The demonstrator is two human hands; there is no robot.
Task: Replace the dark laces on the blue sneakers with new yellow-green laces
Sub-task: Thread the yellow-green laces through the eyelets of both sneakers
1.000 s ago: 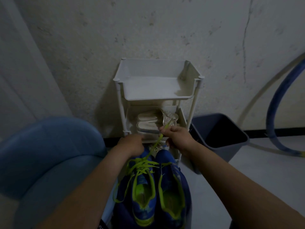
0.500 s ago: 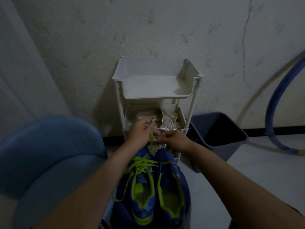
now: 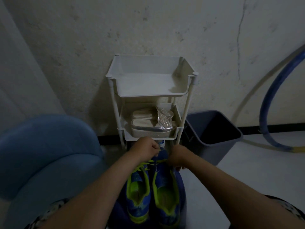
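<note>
At the toes, mid-lacing, the lace (image 3: 142,165) is pinched by the left hand (image 3: 145,148), a sneaker (image 3: 166,194) gripped by the right hand (image 3: 179,156); the next eyelet must likely be threaded.

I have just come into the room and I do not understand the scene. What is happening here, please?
A person is putting a yellow-green lace into a pair of blue sneakers. The left-hand grip pinches a strand of it above the toes. The right-hand grip holds the front of the right-side sneaker. Only the left-side sneaker shows lace crossed near its toe; the eyelets nearer the person are not yet laced.
</note>
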